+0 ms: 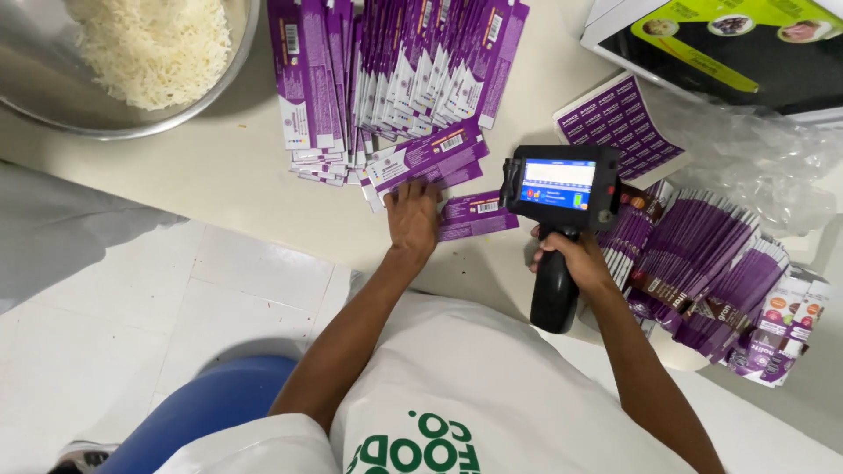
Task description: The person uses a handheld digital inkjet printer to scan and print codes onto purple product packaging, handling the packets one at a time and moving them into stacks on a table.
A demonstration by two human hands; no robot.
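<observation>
1. Purple flat pouch [479, 215] lies on the bench [237, 175] between the two hands, long axis roughly left-right, tilted slightly up toward the right, barcode face up.
2. Left hand [413, 218] rests flat, fingers [406, 190] spread and released, tips touching the lower edge of the fanned pouch stack [395, 79]; the hand's right edge sits just beside the single pouch.
3. Right hand [575, 256] has its fingers clenched around the black grip of the handheld printer [562, 189].
4. Printer's grip axis runs toward the person; lit blue screen faces up, head end is against the single pouch's right edge.
5. Second pouch pile [702, 272] is fanned to the right of the printer.
6. Steel bowl [53, 96] of white shredded food sits top left, well apart.
</observation>
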